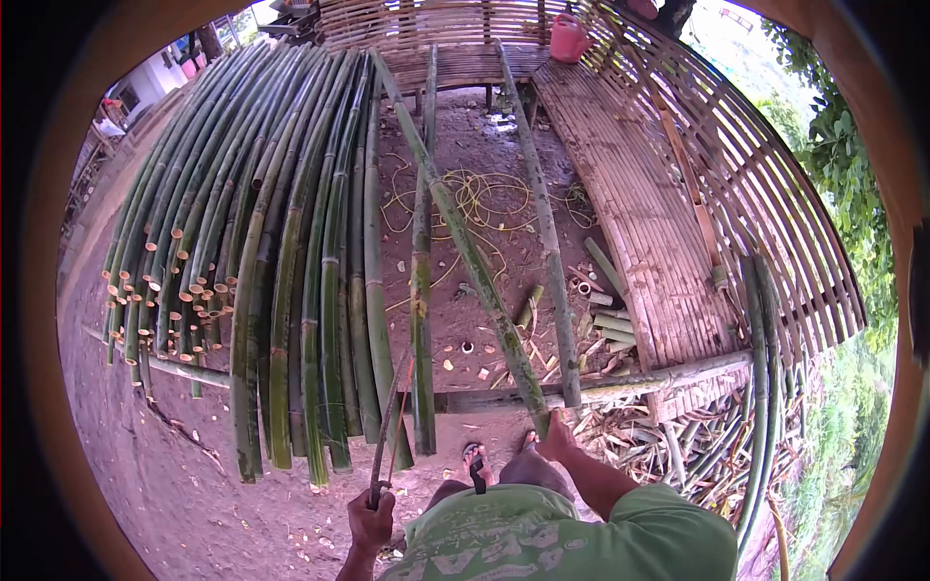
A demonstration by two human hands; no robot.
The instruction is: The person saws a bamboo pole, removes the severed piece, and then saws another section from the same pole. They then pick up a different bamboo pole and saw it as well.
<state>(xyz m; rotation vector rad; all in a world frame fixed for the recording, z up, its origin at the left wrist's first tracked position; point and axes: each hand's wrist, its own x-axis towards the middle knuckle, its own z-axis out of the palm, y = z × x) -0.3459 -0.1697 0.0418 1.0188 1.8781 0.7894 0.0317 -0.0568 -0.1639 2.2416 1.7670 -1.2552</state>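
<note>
My left hand (371, 520) is closed around the handle of a bow saw (385, 436), which has a dark curved frame and a thin orange-red blade edge. The saw points up and away, beside the near ends of the stacked poles. My right hand (556, 438) grips the near end of a green bamboo pole (475, 261). That pole slants away to the upper left and rests across a horizontal bamboo beam (649, 385). Two more poles lie close by: a mottled green bamboo pole (422, 281) and a greyer bamboo pole (544, 232).
A large stack of bamboo poles (281, 194) fills the left side. Right of the poles stands a slatted bamboo bench (630, 203) with a lattice backrest (736, 165). A red container (570, 39) sits at its far end. Yellow hose (484, 198) and cut bamboo pieces (615, 324) lie on the dirt.
</note>
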